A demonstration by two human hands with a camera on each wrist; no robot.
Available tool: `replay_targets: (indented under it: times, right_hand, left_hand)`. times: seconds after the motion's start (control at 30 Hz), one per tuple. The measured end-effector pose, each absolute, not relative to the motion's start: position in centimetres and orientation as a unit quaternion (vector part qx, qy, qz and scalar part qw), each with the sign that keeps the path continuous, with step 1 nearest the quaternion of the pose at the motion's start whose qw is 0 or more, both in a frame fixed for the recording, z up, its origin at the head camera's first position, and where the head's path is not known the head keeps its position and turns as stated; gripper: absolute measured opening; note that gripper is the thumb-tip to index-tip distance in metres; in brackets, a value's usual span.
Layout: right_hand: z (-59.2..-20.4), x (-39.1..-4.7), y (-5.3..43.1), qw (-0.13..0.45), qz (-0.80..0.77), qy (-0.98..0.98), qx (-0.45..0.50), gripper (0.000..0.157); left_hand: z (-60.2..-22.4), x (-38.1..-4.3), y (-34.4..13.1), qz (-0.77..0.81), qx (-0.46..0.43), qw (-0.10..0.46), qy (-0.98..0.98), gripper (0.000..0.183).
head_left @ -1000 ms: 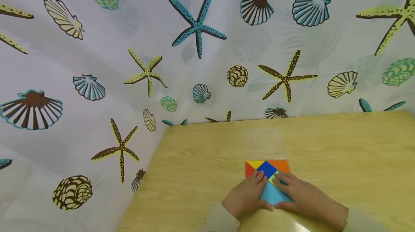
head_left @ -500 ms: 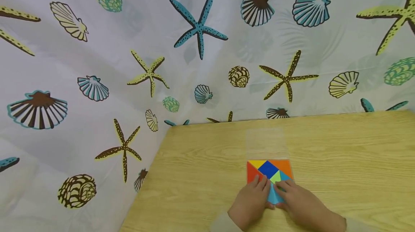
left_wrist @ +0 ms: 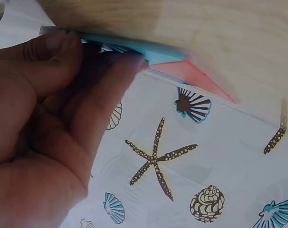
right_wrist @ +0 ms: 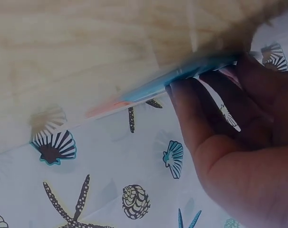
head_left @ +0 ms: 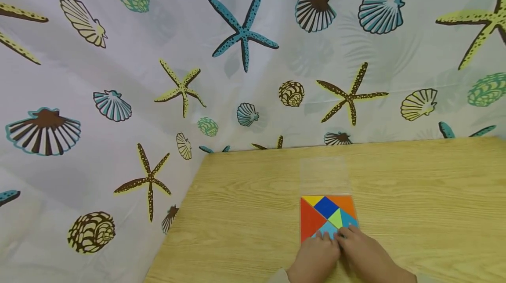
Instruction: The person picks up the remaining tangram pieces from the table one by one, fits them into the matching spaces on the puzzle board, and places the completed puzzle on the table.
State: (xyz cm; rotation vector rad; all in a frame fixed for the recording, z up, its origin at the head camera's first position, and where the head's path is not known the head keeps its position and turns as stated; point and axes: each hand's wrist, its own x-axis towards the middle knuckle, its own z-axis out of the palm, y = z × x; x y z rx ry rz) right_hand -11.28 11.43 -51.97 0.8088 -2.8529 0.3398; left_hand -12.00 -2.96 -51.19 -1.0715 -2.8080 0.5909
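A square tangram puzzle (head_left: 312,219) of red, yellow, blue, orange, green and light-blue pieces lies on the table in a clear plastic sleeve (head_left: 325,177). My left hand (head_left: 316,256) holds its near edge, fingertips curled on the light-blue piece. Beside it, almost touching, my right hand (head_left: 365,250) grips the near right part the same way. In the left wrist view the thumb (left_wrist: 53,45) is at the puzzle's edge, with fingers over its face. From the right wrist, the puzzle (right_wrist: 158,83) shows edge-on between thumb and fingers. The hands cover the puzzle's near corners.
The wood-grain table (head_left: 237,212) extends around the puzzle. A white cloth (head_left: 276,54) printed with starfish and shells hangs along the back and left side of the table. The sleeve's see-through flap points away toward the back.
Both hands have slid toward the near edge and closer together, fingers curling more. More of the puzzle's red, blue and green pieces now shows. The puzzle itself stays nearly in place.
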Motion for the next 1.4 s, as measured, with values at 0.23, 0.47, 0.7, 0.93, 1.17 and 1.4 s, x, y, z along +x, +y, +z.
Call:
replay_targets:
  times: [0.23,0.47,0.7,0.93,1.17,1.4]
  right_hand:
    - [-51.9,-10.7,11.0,0.091,0.112,-0.954,0.263,0.023]
    - [-51.5,-10.6,10.8,0.045,0.093,-0.959,0.264,0.019]
    - [-51.5,-10.5,10.8,0.087,0.055,-0.957,0.271,0.016]
    - [-51.9,-10.1,10.7,0.121,0.037,-0.95,0.285,0.016]
    - [-51.6,-10.6,10.8,0.101,0.027,-0.958,0.267,0.021]
    - [-51.8,-11.2,11.3,0.115,0.039,-0.961,0.248,0.022]
  left_hand:
    - [-50.3,-12.0,-3.0,0.172,-0.349,-0.023,-0.921,0.03]
    - [-50.3,-11.9,-3.0,0.167,-0.348,-0.065,-0.92,0.035]
    - [-50.1,-12.0,-3.6,0.175,-0.372,-0.003,-0.912,0.024]
    - [-50.1,-12.0,-3.6,0.171,-0.371,-0.001,-0.913,0.025]
    - [-50.9,-12.7,-3.5,0.179,-0.376,0.054,-0.908,0.013]
    - [-51.1,-13.6,-2.7,0.168,-0.376,0.064,-0.909,0.019]
